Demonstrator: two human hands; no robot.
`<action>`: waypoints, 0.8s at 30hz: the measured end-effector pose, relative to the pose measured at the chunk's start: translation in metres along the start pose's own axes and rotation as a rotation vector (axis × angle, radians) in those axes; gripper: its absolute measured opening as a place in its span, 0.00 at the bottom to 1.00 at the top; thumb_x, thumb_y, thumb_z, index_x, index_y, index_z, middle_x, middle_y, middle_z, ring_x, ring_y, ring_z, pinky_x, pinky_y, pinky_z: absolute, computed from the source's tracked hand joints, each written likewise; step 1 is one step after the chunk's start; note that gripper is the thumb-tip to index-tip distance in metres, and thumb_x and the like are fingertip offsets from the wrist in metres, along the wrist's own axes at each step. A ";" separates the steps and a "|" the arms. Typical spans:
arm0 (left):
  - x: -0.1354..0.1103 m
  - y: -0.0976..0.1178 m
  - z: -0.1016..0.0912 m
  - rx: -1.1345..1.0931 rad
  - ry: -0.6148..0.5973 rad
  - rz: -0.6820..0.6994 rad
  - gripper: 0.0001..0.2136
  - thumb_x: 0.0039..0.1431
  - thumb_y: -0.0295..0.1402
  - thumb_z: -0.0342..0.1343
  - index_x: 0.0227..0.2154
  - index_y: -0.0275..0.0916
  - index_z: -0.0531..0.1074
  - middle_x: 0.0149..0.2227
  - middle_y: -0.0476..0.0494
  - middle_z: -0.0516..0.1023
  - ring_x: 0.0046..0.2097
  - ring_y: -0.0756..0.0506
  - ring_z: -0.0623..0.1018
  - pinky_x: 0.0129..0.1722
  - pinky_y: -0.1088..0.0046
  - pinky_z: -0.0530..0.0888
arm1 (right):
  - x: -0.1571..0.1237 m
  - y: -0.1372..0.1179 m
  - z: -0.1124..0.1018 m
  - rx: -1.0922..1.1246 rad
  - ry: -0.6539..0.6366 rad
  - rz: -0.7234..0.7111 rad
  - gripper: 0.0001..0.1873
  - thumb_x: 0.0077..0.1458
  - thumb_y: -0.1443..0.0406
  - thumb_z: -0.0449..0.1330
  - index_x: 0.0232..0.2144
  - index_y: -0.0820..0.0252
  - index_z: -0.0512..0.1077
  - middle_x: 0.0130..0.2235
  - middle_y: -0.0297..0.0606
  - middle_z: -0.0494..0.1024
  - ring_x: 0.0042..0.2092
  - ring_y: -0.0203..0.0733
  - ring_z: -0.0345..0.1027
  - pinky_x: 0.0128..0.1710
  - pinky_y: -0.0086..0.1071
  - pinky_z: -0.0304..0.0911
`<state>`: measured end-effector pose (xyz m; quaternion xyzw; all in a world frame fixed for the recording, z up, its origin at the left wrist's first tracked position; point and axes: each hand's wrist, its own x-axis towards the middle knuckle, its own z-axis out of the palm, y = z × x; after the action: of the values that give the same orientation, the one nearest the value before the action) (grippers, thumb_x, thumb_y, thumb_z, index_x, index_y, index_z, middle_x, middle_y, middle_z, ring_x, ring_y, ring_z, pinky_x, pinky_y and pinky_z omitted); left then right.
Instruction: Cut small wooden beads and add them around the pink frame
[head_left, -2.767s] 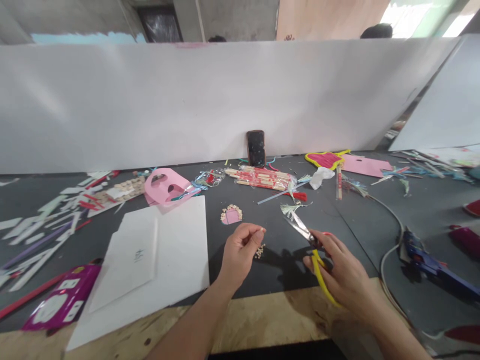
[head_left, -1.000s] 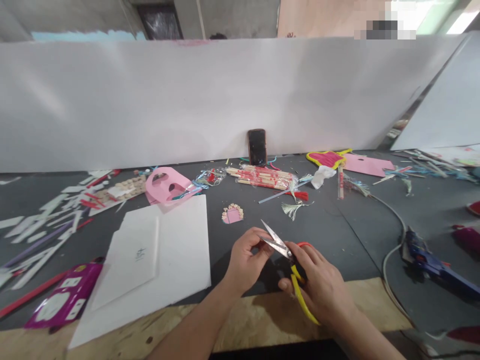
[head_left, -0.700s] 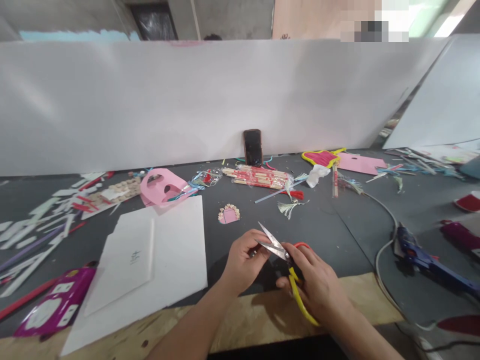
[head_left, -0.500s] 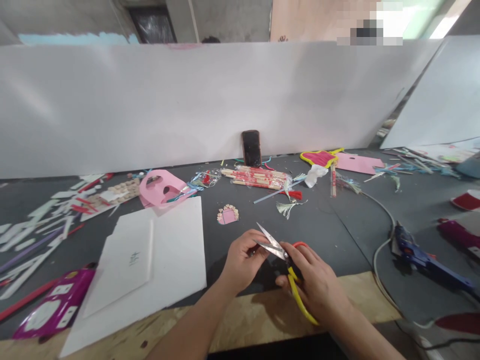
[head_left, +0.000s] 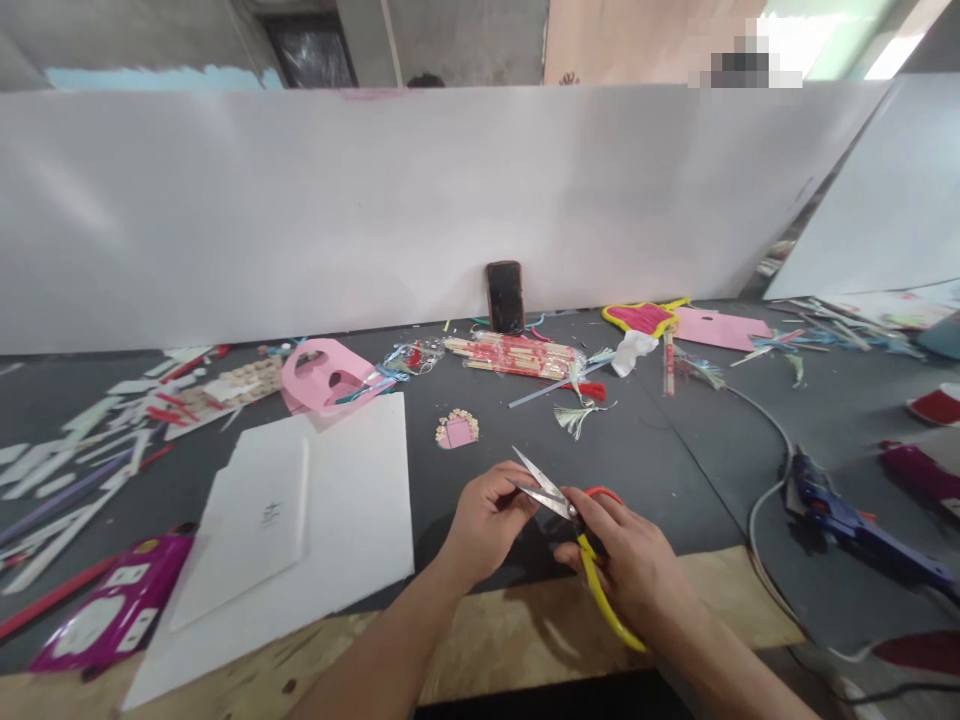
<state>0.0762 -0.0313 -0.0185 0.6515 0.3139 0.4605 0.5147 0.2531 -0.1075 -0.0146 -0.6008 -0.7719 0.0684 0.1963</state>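
My right hand grips scissors with yellow and orange handles, their blades parted and pointing up-left. My left hand is pinched shut just left of the blades, its fingertips between them; what it pinches is too small to make out. Both hands hover over the dark mat near the front edge of the wooden table. A small pink piece edged with beads lies on the mat just beyond my left hand.
White paper sheets lie to the left, with paper strips and a magenta packet farther left. A blue glue gun with its cable lies right. A phone leans on the white board behind; a stick packet and pink cut-outs lie nearby.
My right hand brought the scissors left from the mat's right side up to my left hand's fingertips. Over the last second both hands have stayed nearly still.
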 end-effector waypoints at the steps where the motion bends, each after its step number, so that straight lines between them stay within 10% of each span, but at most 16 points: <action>1: 0.000 0.000 0.000 0.005 0.000 -0.005 0.05 0.54 0.28 0.56 0.27 0.36 0.75 0.31 0.43 0.76 0.34 0.47 0.76 0.35 0.73 0.71 | 0.000 0.000 0.000 -0.003 0.002 0.001 0.24 0.60 0.54 0.52 0.54 0.60 0.63 0.40 0.44 0.74 0.37 0.44 0.71 0.35 0.35 0.68; 24: -0.004 0.003 -0.001 0.141 -0.001 -0.008 0.04 0.52 0.26 0.55 0.27 0.39 0.73 0.32 0.47 0.76 0.35 0.48 0.75 0.35 0.75 0.72 | -0.003 -0.012 0.004 0.055 0.039 0.115 0.24 0.56 0.56 0.56 0.52 0.60 0.63 0.41 0.45 0.73 0.39 0.45 0.68 0.36 0.35 0.65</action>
<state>0.0736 -0.0348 -0.0169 0.6851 0.3480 0.4348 0.4696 0.2411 -0.1130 -0.0152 -0.6398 -0.7299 0.0890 0.2234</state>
